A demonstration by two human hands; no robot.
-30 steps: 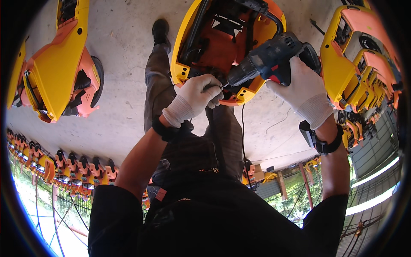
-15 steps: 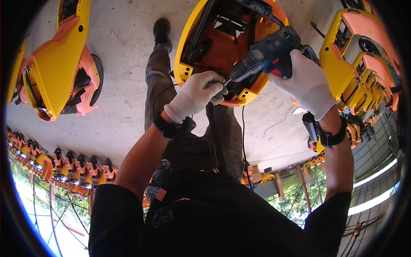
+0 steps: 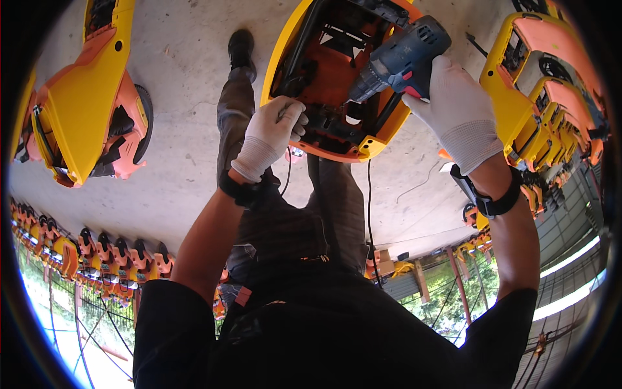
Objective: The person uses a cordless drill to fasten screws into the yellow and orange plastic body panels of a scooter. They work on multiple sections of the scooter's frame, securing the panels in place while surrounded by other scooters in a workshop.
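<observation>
A dark blue cordless drill (image 3: 402,57) is gripped in my white-gloved right hand (image 3: 459,107). Its chuck points down and left into the open body of a yellow and orange vehicle (image 3: 383,139), which has black frame parts and wiring inside. My left hand (image 3: 271,131), also gloved in white, is at the body's near left edge with its fingers curled in. Whatever those fingers may hold is hidden. The drill's tip is inside the opening, apart from my left hand; I cannot tell what it touches.
Another yellow and orange vehicle body (image 3: 87,107) stands on the concrete floor (image 3: 188,84) to the left. More vehicles (image 3: 512,78) line the right side, and a row of them (image 3: 123,256) stands behind on the left. A black cable (image 3: 370,214) hangs beside my leg.
My left hand has moved left, away from the drill's tip, to the body's edge. The drill and my right hand have shifted slightly, the drill's rear end moving up and left.
</observation>
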